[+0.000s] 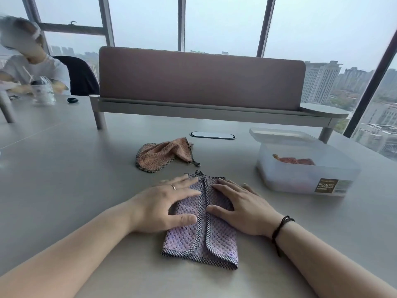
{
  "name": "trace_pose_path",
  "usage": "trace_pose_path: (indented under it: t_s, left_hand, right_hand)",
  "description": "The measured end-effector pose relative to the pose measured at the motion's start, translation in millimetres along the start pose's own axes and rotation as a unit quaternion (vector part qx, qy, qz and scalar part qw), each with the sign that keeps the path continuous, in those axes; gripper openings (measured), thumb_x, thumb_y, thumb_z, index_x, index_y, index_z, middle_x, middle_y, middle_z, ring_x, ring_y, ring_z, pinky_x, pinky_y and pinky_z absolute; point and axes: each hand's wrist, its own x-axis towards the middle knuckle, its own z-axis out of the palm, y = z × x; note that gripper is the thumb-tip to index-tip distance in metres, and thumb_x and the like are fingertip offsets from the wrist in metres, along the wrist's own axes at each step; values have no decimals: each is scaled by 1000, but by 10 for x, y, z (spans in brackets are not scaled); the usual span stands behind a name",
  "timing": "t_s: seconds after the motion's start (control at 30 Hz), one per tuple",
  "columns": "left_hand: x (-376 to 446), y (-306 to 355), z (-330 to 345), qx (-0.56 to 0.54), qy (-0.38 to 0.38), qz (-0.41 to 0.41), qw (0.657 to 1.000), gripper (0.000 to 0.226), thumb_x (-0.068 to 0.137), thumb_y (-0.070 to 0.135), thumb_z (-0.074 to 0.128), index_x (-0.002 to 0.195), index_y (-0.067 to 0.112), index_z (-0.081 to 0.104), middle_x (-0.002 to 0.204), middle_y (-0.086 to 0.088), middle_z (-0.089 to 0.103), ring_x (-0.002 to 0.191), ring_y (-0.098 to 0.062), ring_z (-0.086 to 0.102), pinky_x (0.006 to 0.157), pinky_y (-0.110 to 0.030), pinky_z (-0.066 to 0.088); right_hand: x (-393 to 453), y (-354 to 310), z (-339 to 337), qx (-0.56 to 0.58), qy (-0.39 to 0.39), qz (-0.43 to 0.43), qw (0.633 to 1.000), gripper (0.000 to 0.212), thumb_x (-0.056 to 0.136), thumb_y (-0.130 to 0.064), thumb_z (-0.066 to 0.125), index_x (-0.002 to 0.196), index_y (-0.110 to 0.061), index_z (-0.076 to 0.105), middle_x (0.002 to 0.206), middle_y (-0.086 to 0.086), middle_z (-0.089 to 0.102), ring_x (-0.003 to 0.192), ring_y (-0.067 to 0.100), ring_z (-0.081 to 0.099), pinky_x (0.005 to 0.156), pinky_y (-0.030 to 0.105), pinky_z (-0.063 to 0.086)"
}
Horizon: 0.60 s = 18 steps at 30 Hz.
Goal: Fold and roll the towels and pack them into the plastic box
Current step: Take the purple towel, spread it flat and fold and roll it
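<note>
A purple towel (200, 239) with a checked black-and-white border lies flat on the table (86, 173), close to the near edge and about midway along it. Both of its side flaps are folded in, so the two bordered edges meet in a seam running down the middle, away from the near edge. The left hand (165, 206), a ring on one finger, lies flat on the left flap with fingers straight and spread, pressing the cloth down; its thumb rests on the flap nearer the person. The right hand (240, 208) lies the same way on the right flap, fingers straight and pointing toward the seam, a dark cord around its wrist. Neither hand grips anything.

Farther toward the far edge, just beyond the purple towel and apart from it, an orange towel (163, 154) with the same checked border lies crumpled and unfolded. Toward the right edge of the table stands the plastic box (309, 168), clear and uncovered, with a dark label on its near wall; something reddish-orange lies inside it against the far side, but it is too hazy to say how it is rolled. The lid (283, 135) rests against the box's far rim.

A pink divider panel (202, 78) stands along the far edge. At the far left corner another person (32, 61) sits with a cup (44, 93) before them.
</note>
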Motion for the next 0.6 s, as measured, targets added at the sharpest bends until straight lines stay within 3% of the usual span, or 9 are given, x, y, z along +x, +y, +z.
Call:
trace_pose_path:
  t_s: [0.13,0.23,0.4,0.53,0.6]
  left_hand:
    - [81,50,42,45,-62,-55,996,92,82,83,26,157,35,2,164,17,-9,148,3,-11,124,-30,-3]
    - [124,36,78,64,-56,-90,992,95,81,85,22,157,34,-2,164,16,-8,150,0,-8,121,-27,-6]
    - [247,43,134,76,-67,-121,987,103,74,91,15,157,34,-6,164,15,-12,151,-6,-12,124,-40,-3]
    - [377,-8,114,64,-43,-105,991,103,72,94,19,157,37,6,166,14,1,152,-9,-3,125,-41,4]
    - [406,-61,71,13,3,-94,996,83,82,84,36,152,41,27,162,13,22,151,-10,13,123,-37,13]
  right_hand:
    - [162,110,-34,6,-30,-21,999,101,67,-97,17,152,-43,20,162,-23,14,149,-2,6,124,42,6]
    - [230,145,-34,7,-25,-22,999,103,65,-98,16,153,-43,19,162,-23,14,150,0,8,124,42,6]
    - [236,159,-24,19,21,-21,999,99,69,-94,19,151,-40,30,160,-21,23,149,0,14,123,41,10]
    - [114,186,-28,56,70,-42,995,101,68,-95,21,146,-36,41,156,-19,34,146,-3,20,123,41,15]
    - [46,188,-12,46,44,-65,996,100,68,-95,24,148,-38,37,158,-21,29,147,-4,16,123,40,14]
